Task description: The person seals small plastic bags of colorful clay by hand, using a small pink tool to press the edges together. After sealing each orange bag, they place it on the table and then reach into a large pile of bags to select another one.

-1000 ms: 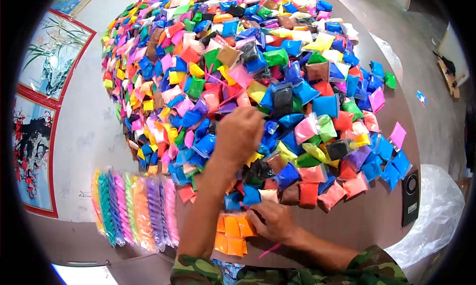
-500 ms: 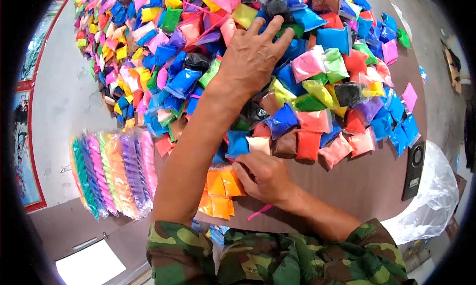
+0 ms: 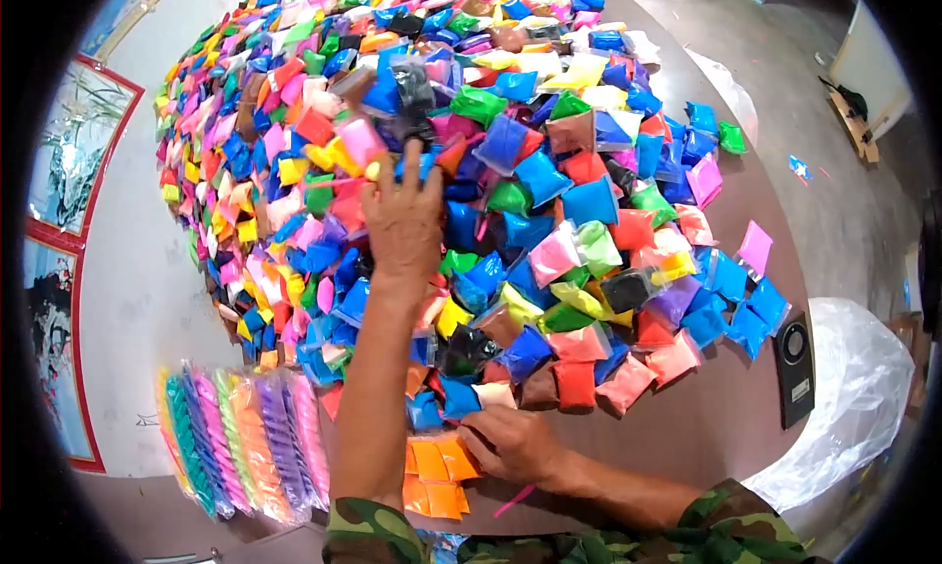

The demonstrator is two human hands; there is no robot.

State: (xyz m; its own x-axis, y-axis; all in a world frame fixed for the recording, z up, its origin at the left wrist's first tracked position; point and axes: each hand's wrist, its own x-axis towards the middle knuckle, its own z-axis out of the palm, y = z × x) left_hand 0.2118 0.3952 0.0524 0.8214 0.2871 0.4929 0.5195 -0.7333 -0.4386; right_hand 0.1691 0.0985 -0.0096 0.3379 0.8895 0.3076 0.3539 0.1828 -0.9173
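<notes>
A huge heap of small plastic packets (image 3: 549, 201) filled with coloured powder covers the brown table (image 3: 706, 417). My left hand (image 3: 402, 220) reaches far into the heap, fingers spread flat over blue, pink and orange packets, with nothing clearly gripped. At the near table edge, my right hand (image 3: 510, 446) pinches a row of joined orange packets (image 3: 437, 466) that lies flat in front of me. A thin pink stick (image 3: 515, 500) lies under my right wrist. Both sleeves are camouflage cloth.
Several long strips of coloured packets (image 3: 245, 446) hang off the table's left side. A black device (image 3: 793, 368) sits near the right edge, beside a clear plastic bag (image 3: 854, 407). Framed pictures (image 3: 59, 152) lean at far left.
My left hand has shifted left and farther into the heap, from the black and blue packets to pink and orange ones. My right hand has stayed on the orange packets.
</notes>
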